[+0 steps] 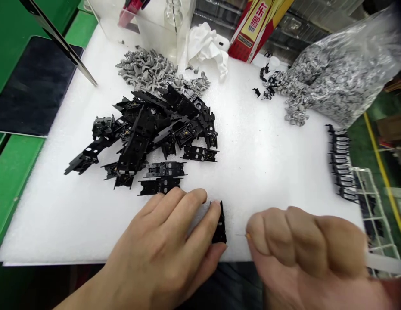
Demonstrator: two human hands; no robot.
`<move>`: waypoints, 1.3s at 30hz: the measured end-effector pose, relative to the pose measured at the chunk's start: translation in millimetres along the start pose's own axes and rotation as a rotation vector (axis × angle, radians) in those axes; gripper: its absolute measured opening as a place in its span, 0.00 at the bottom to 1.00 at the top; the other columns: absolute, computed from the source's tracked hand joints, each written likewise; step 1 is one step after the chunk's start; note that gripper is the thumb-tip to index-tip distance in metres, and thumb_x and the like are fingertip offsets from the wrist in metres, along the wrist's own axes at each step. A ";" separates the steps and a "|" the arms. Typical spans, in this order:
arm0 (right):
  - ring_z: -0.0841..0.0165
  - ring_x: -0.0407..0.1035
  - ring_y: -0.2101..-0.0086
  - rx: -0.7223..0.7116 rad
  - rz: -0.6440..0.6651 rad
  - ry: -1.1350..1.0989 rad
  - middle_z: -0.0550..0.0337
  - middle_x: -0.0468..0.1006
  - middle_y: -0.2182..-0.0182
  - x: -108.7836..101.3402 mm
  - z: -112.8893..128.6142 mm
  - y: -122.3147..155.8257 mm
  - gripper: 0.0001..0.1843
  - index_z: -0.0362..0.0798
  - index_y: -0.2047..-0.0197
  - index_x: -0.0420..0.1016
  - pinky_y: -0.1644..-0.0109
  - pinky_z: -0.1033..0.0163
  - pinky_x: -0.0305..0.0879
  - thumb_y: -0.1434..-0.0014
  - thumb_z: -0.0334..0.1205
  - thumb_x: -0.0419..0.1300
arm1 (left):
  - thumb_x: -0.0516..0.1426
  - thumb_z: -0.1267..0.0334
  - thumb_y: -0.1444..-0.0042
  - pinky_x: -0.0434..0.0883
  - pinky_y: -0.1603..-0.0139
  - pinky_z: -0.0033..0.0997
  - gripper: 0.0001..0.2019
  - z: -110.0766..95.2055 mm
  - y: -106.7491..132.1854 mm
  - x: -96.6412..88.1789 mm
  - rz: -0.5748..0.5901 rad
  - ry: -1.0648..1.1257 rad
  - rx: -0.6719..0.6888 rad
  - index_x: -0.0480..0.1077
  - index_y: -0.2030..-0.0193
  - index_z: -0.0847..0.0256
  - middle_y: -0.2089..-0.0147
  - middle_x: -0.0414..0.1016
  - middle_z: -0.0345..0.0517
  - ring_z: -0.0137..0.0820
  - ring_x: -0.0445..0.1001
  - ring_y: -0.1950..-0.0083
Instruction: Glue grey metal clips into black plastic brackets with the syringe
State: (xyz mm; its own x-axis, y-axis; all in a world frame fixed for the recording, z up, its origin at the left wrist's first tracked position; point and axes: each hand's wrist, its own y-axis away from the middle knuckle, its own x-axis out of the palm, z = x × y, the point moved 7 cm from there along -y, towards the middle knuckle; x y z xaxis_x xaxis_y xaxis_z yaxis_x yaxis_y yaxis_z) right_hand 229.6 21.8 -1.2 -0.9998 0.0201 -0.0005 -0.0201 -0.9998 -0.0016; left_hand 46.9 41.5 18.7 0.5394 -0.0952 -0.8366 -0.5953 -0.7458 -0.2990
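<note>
Pretty clearly factory assembly workshop, tbh: green bench point(13, 185) topped with white foam sheet point(258, 172), heaps of black moulded parts point(135, 137), bulk plastic bag of grey clips point(342, 82), wire rack point(374, 215) alongside.

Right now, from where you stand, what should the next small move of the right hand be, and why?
Probably ease the thin pin pinched in the right hand toward the small black plastic part. The left hand steadies that part on edge on the white foam sheet, and the pin's tip points at it across a small gap.
</note>
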 end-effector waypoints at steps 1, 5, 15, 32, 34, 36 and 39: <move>0.68 0.41 0.83 -0.006 -0.048 -0.170 0.69 0.37 0.85 4.4 1.3 -7.0 0.36 0.53 0.76 0.47 0.79 0.57 0.51 0.30 0.75 0.37 | 0.62 0.61 0.31 0.74 0.56 0.47 0.19 0.1 0.1 0.7 0.002 0.002 -0.001 0.73 0.37 0.68 0.45 0.74 0.57 0.44 0.72 0.52; 0.68 0.50 0.82 0.021 -0.110 -0.472 0.67 0.46 0.84 16.8 1.3 -16.5 0.35 0.52 0.76 0.47 0.76 0.54 0.57 0.30 0.72 0.38 | 0.61 0.61 0.31 0.74 0.57 0.47 0.19 -0.2 0.7 1.5 0.007 0.004 0.004 0.73 0.37 0.68 0.44 0.74 0.57 0.43 0.72 0.53; 0.69 0.51 0.81 0.017 -0.061 -0.602 0.68 0.46 0.84 26.5 -1.0 -18.0 0.31 0.53 0.77 0.48 0.72 0.53 0.59 0.37 0.66 0.54 | 0.62 0.62 0.32 0.74 0.55 0.49 0.21 -1.3 2.7 1.9 -0.010 -0.015 0.023 0.72 0.36 0.69 0.43 0.73 0.61 0.46 0.72 0.51; 0.68 0.53 0.77 0.318 0.107 -0.596 0.66 0.52 0.83 31.5 6.4 -23.1 0.39 0.49 0.82 0.49 0.66 0.53 0.58 0.39 0.66 0.65 | 0.64 0.62 0.34 0.75 0.58 0.51 0.21 -2.9 1.8 0.5 -0.037 -0.010 0.049 0.74 0.38 0.72 0.44 0.73 0.64 0.48 0.73 0.52; 0.69 0.53 0.77 0.296 0.097 -0.604 0.66 0.52 0.83 31.0 7.8 -23.4 0.39 0.49 0.82 0.49 0.67 0.54 0.58 0.39 0.66 0.64 | 0.64 0.62 0.34 0.75 0.59 0.51 0.21 -2.8 0.8 1.4 -0.039 -0.014 0.051 0.74 0.38 0.72 0.44 0.74 0.64 0.47 0.73 0.53; 0.69 0.53 0.78 0.284 0.087 -0.607 0.67 0.52 0.84 30.3 8.5 -23.4 0.39 0.49 0.82 0.50 0.67 0.54 0.58 0.39 0.67 0.64 | 0.64 0.61 0.34 0.75 0.59 0.51 0.21 -2.6 -0.4 1.7 -0.043 -0.012 0.053 0.74 0.38 0.72 0.44 0.74 0.64 0.47 0.73 0.53; 0.69 0.54 0.77 0.295 0.079 -0.597 0.66 0.52 0.83 29.1 7.9 -22.8 0.39 0.49 0.82 0.50 0.67 0.54 0.59 0.38 0.67 0.64 | 0.64 0.61 0.34 0.75 0.60 0.51 0.22 -2.7 -1.2 1.4 -0.045 -0.018 0.055 0.74 0.38 0.73 0.44 0.74 0.64 0.48 0.73 0.53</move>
State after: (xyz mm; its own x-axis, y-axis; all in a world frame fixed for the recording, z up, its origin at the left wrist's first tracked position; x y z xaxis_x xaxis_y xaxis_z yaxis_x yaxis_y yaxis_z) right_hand 200.9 45.2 6.7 -0.8250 0.0269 0.5645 0.1391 -0.9585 0.2490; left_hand 49.9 40.4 19.0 0.5560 -0.0502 -0.8297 -0.6029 -0.7115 -0.3610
